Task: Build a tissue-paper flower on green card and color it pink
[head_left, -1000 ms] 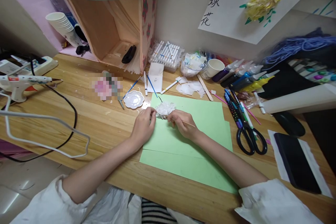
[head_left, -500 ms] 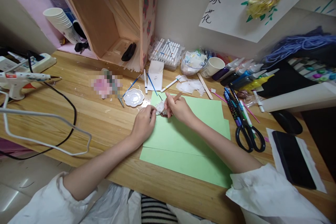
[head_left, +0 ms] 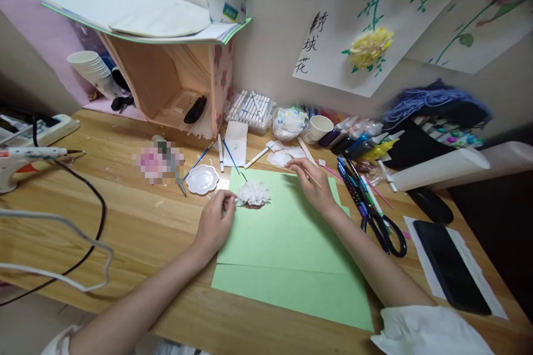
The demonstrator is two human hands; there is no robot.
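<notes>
A ruffled white paper flower (head_left: 254, 194) lies near the top left of the green paper (head_left: 283, 233). My left hand (head_left: 216, 219) has its fingers pinched on the flower's left edge. Held in my right hand (head_left: 312, 183) is a thin wooden stick (head_left: 313, 178), above the paper's upper right part. The fingertips of that hand are beside the white paper scraps (head_left: 283, 156). A white flower-shaped palette (head_left: 202, 179) sits left of the green paper.
Black scissors (head_left: 385, 233), pens and a phone (head_left: 452, 266) lie to the right. Markers (head_left: 252, 108), a paper cup (head_left: 320, 127) and paint bottles (head_left: 362, 138) stand along the back. A glue gun (head_left: 29, 158) with its black cable is at the left.
My right hand has moved right and away from the flower with the stick, uncovering the flower. My left hand stays at its edge. The camera view has tilted upward.
</notes>
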